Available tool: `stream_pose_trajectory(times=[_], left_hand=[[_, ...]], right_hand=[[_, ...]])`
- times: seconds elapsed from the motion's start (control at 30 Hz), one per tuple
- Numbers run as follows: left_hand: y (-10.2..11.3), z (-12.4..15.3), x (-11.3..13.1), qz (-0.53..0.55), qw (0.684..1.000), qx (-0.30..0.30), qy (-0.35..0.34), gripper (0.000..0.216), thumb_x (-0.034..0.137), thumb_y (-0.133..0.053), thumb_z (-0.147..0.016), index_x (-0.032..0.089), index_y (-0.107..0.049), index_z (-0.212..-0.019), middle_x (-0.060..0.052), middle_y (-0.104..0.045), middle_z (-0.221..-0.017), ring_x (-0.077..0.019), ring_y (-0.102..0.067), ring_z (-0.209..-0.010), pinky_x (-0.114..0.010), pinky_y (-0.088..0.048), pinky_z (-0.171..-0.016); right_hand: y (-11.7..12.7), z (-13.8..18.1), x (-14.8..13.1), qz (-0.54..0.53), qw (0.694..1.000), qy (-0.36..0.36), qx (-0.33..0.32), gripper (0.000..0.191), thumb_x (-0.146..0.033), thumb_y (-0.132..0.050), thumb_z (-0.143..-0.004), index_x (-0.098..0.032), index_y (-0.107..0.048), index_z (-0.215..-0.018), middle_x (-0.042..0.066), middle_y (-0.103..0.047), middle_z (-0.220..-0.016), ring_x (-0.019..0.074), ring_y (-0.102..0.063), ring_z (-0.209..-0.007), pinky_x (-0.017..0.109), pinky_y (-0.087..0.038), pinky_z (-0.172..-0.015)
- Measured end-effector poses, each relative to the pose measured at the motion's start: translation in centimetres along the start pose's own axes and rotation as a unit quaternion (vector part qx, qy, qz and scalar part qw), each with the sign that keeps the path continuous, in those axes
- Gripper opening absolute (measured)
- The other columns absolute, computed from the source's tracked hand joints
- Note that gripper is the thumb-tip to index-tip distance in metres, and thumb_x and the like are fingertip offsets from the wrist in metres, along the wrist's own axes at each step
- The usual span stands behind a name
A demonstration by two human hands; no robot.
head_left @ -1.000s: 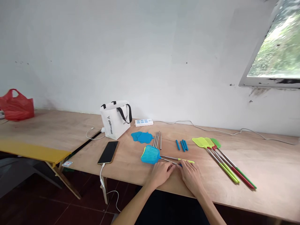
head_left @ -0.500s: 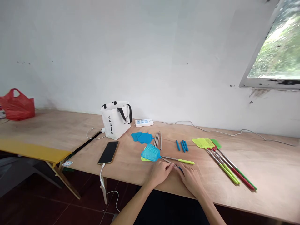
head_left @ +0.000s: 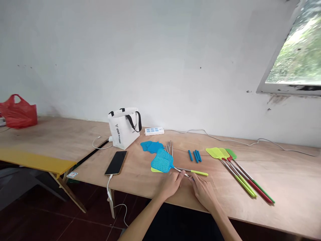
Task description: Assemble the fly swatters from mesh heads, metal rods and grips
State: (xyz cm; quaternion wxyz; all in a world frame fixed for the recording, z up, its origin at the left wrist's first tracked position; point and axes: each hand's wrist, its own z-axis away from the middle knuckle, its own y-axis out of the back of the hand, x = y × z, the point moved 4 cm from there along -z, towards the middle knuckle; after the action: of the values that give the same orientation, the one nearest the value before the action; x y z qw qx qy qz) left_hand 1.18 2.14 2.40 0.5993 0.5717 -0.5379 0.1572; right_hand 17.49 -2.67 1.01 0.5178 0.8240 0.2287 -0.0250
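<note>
Blue swatter (head_left: 163, 161) sits in our hands near the front edge of the plywood table (head_left: 288, 170); our left hand (head_left: 172, 183) pinches its metal shaft, our right hand (head_left: 204, 190) grips the handle end, mostly hidden; yellow swatter (head_left: 199, 173) lies just beyond, partly covered; bare wood separates our right hand from the fanned swatters (head_left: 260, 192); blue grips (head_left: 195, 156) lie farther back; left side, phone (head_left: 116, 163) near the edge, white bag (head_left: 125, 131) toward the pale wall (head_left: 160, 60); window (head_left: 297, 53) upper right.
</note>
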Motion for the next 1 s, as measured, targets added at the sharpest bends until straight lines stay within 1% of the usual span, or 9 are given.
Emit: stream_pose_trajectory(times=[0.07, 0.13, 0.23, 0.33, 0.43, 0.63, 0.73, 0.9, 1.0], left_hand=[[-0.2, -0.4, -0.7, 0.113, 0.993, 0.022, 0.023, 0.067, 0.064, -0.031, -0.101, 0.018, -0.063, -0.065, -0.001, -0.056, -0.056, -0.0139, -0.053, -0.050, -0.027, -0.041, -0.057], [-0.5, -0.7, -1.2, 0.211, 0.975, 0.049, 0.042, 0.063, 0.069, -0.040, -0.096, 0.016, -0.068, -0.080, 0.001, -0.054, -0.060, -0.0108, -0.046, -0.046, -0.024, -0.036, -0.047], [-0.9, -0.8, -1.3, 0.277, 0.956, 0.079, 0.049, 0.062, 0.073, -0.049, -0.090, 0.014, -0.070, -0.087, 0.002, -0.052, -0.064, -0.0086, -0.041, -0.045, -0.022, -0.031, -0.043], [-1.2, -0.5, -0.7, 0.302, 0.946, 0.099, 0.057, 0.064, 0.074, -0.047, -0.089, 0.015, -0.069, -0.087, 0.001, -0.053, -0.067, -0.0084, -0.042, -0.046, -0.021, -0.029, -0.042], [-1.1, -0.3, 0.0, 0.318, 0.940, 0.110, 0.060, 0.065, 0.076, -0.046, -0.088, 0.015, -0.069, -0.088, 0.001, -0.052, -0.068, -0.0089, -0.042, -0.048, -0.021, -0.029, -0.043], [-0.2, -0.2, 0.3, 0.301, 0.938, 0.162, 0.064, 0.070, 0.080, -0.044, -0.087, 0.015, -0.068, -0.078, 0.004, -0.035, -0.062, -0.0099, -0.033, -0.053, -0.022, -0.025, -0.047], [0.9, -0.5, 0.1, 0.311, 0.931, 0.179, 0.067, 0.070, 0.081, -0.043, -0.087, 0.016, -0.067, -0.076, 0.005, -0.033, -0.060, -0.0095, -0.028, -0.052, -0.023, -0.021, -0.046], [4.4, -1.1, -1.0, 0.369, 0.894, 0.243, 0.071, 0.068, 0.083, -0.053, -0.080, 0.016, -0.063, -0.073, 0.006, -0.035, -0.058, -0.0070, -0.024, -0.047, -0.021, -0.017, -0.044], [4.9, -1.3, -1.2, 0.384, 0.888, 0.241, 0.074, 0.066, 0.082, -0.054, -0.080, 0.017, -0.060, -0.072, 0.006, -0.037, -0.057, -0.0060, -0.025, -0.045, -0.020, -0.017, -0.043]], right_hand=[[0.2, -0.1, -0.2, -0.016, 1.000, -0.007, -0.007, 0.037, -0.032, -0.027, -0.106, -0.023, -0.061, -0.119, 0.007, -0.077, -0.104, 0.0217, -0.075, -0.086, 0.027, -0.051, -0.067], [0.3, -0.2, -0.3, -0.031, 0.999, -0.012, -0.010, 0.038, -0.034, -0.026, -0.107, -0.024, -0.060, -0.120, 0.007, -0.076, -0.107, 0.0218, -0.074, -0.087, 0.028, -0.052, -0.068], [0.4, -0.2, -0.5, -0.047, 0.999, -0.003, -0.011, 0.038, -0.037, -0.027, -0.107, -0.026, -0.057, -0.128, 0.007, -0.075, -0.113, 0.0216, -0.074, -0.090, 0.029, -0.054, -0.069], [0.4, -0.2, -0.3, -0.049, 0.999, -0.002, -0.007, 0.038, -0.039, -0.028, -0.107, -0.028, -0.059, -0.127, 0.006, -0.074, -0.116, 0.0208, -0.074, -0.088, 0.028, -0.053, -0.068], [0.4, -0.2, -0.3, -0.031, 0.999, -0.005, 0.004, 0.039, -0.037, -0.027, -0.107, -0.025, -0.063, -0.116, 0.006, -0.076, -0.109, 0.0195, -0.074, -0.081, 0.026, -0.049, -0.064], [0.2, -0.4, -1.3, 0.031, 0.999, 0.001, 0.022, 0.044, -0.037, -0.026, -0.107, -0.025, -0.068, -0.100, 0.005, -0.077, -0.095, 0.0174, -0.071, -0.067, 0.024, -0.039, -0.053], [0.2, -0.3, -1.3, 0.051, 0.998, -0.007, 0.034, 0.045, -0.038, -0.027, -0.107, -0.026, -0.069, -0.099, 0.005, -0.078, -0.097, 0.0172, -0.071, -0.067, 0.024, -0.038, -0.051], [0.6, -0.2, -0.4, 0.067, 0.997, -0.020, 0.040, 0.042, -0.039, -0.029, -0.106, -0.028, -0.070, -0.106, 0.006, -0.077, -0.104, 0.0190, -0.072, -0.073, 0.025, -0.042, -0.055], [0.6, -0.3, -0.2, 0.050, 0.998, -0.018, 0.029, 0.043, -0.039, -0.029, -0.106, -0.027, -0.069, -0.103, 0.005, -0.078, -0.101, 0.0206, -0.073, -0.076, 0.026, -0.045, -0.058]])
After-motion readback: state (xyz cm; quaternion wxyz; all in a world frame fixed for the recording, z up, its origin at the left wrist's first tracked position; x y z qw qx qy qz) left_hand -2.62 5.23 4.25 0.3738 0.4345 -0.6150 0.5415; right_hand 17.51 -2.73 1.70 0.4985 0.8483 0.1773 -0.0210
